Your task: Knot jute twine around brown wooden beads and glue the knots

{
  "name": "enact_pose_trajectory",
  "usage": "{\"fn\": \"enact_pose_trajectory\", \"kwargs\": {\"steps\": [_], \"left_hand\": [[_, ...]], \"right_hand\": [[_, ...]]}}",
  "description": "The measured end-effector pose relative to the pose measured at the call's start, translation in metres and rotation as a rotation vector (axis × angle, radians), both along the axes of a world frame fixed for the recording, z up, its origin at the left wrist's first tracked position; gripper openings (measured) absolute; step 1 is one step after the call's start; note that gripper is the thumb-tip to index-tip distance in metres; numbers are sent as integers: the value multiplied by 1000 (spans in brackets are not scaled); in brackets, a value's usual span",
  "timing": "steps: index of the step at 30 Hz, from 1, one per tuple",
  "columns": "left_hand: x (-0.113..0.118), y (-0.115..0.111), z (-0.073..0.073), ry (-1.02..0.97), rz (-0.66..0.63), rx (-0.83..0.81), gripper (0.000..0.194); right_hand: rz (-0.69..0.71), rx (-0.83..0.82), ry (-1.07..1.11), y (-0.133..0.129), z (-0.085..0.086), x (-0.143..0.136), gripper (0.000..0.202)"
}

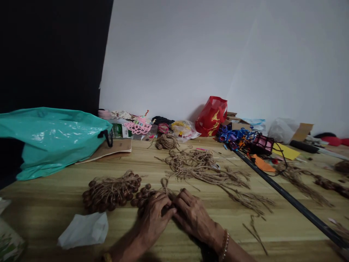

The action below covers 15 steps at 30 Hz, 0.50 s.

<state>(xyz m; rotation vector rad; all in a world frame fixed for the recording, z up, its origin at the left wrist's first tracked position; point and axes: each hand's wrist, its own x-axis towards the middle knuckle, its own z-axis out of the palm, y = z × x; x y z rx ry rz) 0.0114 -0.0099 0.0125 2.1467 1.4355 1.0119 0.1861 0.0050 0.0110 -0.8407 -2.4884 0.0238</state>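
My left hand (158,214) and my right hand (192,214) meet at the lower middle of the head view, fingers bent and pinched at a brown twine cord. A small loop of the twine (164,183) stands up just beyond the fingertips. Beside my left hand lie round brown beads (143,194), partly hidden by it. Farther left is a larger bundle of brown beads with twine ends (114,191). A heap of loose twine (201,167) spreads beyond my hands. A bracelet circles my right wrist.
A teal plastic bag (60,136) lies at the left, near a white paper piece (84,230). A red bag (212,116), a twine coil (167,141) and coloured cords (236,134) are at the back. A dark bar (283,193) runs diagonally across the right side.
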Motion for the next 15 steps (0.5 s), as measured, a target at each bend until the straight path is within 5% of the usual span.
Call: {"fn": "enact_pose_trajectory", "kwargs": {"steps": [15], "left_hand": [[-2,-1,-3,-28,-42,55,18]], "right_hand": [[9,27,-26,-3,3,0,10]]}}
